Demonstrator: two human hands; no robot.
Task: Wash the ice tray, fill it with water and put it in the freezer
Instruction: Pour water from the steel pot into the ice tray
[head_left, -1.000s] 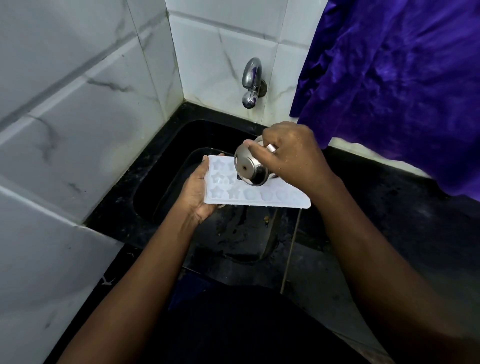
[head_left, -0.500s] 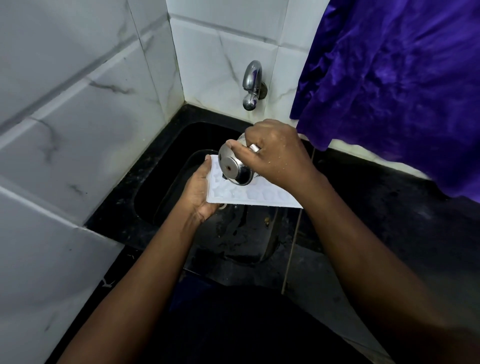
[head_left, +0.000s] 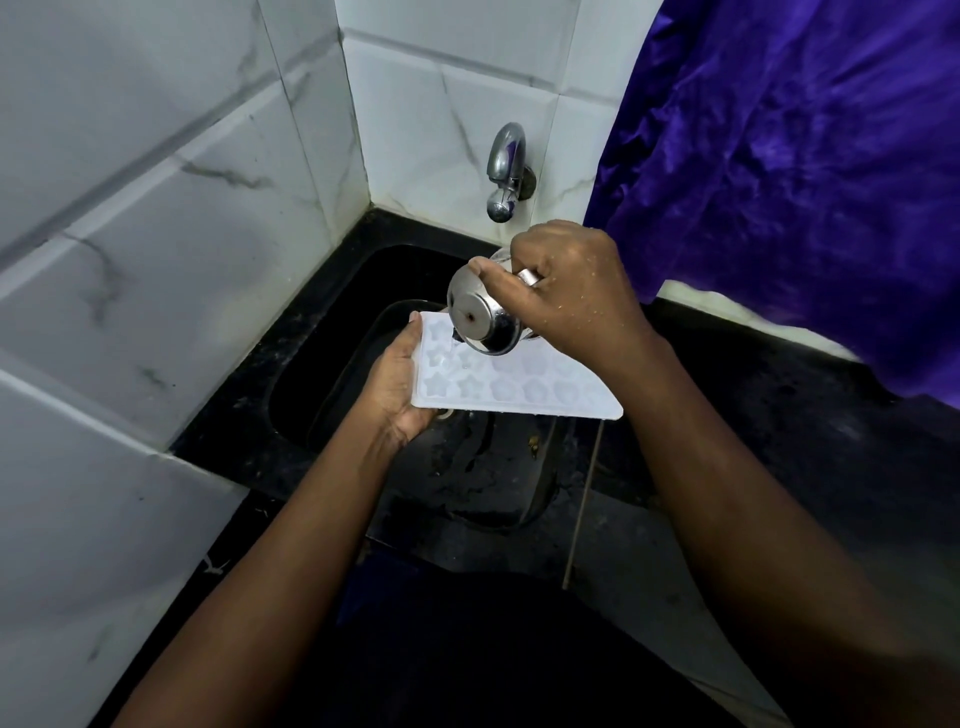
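- Black stone sink (head_left: 322, 374) set in the corner of white marble-look wall tiles (head_left: 156, 234); purple velvet cloth (head_left: 779, 182) hangs at the right and takes no part.
- White flexible ice tray with star and flower cavities (head_left: 519, 389) is held in the air over the near part of the sink, below and in front of the chrome wall tap (head_left: 506, 171).
- Tray long axis runs left to right across the view, with the right end slightly nearer the person. The cavities face up and the tray is close to level.
- Left hand (head_left: 395, 384) grips the tray's left short end, thumb along the edge and fingers under it. It is the only support. The right end hangs free, passing under the right wrist.
- Right hand (head_left: 566, 291) is wrapped round a small round steel cup (head_left: 483, 317), above the tray's far-left cavities.
- The cup is tipped over, base toward the camera and mouth down toward the tray, just above it. Contact cannot be told.
- No stream shows. Which cavities hold water is too faint to tell.
- Judgement: fill step, pouring from the cup. The next move likely slides the cup rightward along the long axis.
- Risk: the one-ended hold may let the free end sag and spill.
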